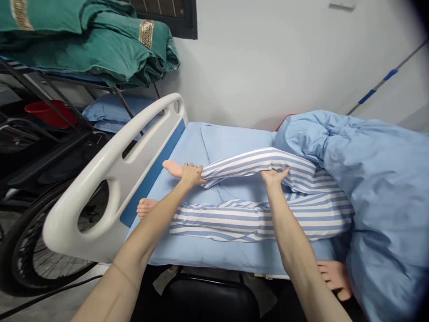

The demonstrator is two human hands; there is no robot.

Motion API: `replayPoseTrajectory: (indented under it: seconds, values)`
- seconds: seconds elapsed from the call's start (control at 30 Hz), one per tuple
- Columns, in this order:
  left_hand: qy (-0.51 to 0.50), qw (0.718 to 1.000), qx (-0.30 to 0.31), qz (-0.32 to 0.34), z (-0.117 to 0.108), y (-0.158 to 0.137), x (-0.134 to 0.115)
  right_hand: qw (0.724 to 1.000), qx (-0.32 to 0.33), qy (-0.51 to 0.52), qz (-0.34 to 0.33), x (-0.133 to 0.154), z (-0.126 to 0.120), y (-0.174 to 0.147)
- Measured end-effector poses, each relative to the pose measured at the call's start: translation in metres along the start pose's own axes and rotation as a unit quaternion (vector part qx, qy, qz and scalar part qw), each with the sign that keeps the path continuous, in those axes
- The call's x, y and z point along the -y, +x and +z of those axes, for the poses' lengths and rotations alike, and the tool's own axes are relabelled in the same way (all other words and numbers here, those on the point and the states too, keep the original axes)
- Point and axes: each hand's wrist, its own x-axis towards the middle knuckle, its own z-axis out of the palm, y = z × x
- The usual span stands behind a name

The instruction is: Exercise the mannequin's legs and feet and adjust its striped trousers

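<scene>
Supporting the striped-pajama leg (236, 165), seemingly, the left hand (192, 174) is clasped at its cuff (208, 180), right hand (273, 176) cupped beneath the knee (276, 156).

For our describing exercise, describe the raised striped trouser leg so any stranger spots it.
Beside the white plastic footboard, two striped blue-and-white trouser legs stretch over blue sheeting. Pick the bent one nearer the pale wall: bare left hand and right hand hold it, unlike its flat neighbour.

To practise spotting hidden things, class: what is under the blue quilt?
The striped trousers run beneath the blue quilt, and the lying figure's hand shows at its edge. Anything further under is covered and unseen.
</scene>
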Motion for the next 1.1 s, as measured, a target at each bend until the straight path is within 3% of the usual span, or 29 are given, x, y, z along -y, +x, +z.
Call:
replayPoseTrajectory:
  seconds: [0.27,0.43,0.6,0.83,0.97,1.1]
  values:
    - [-0.038,0.999,-0.033,-0.020,0.012,0.014,-0.042,0.998,0.054,-0.022,-0.019,0.038,0.030,-0.006]
    - [-0.080,0.996,-0.029,-0.040,0.024,0.020,-0.060,0.997,0.069,-0.023,-0.008,0.047,0.032,-0.003]
    - [-0.101,0.994,-0.014,-0.043,0.034,0.019,-0.064,0.997,0.063,-0.040,-0.009,0.043,0.027,-0.003]
    - [-0.103,0.993,-0.004,-0.052,0.023,0.019,-0.052,0.994,0.071,-0.080,0.000,0.042,0.018,0.003]
    - [-0.063,0.997,-0.016,-0.033,0.008,0.012,-0.028,0.992,0.060,-0.114,0.007,0.035,0.006,0.008]
    - [0.012,1.000,0.002,-0.015,-0.008,0.002,0.004,0.986,0.026,-0.165,0.005,0.012,-0.015,0.009]
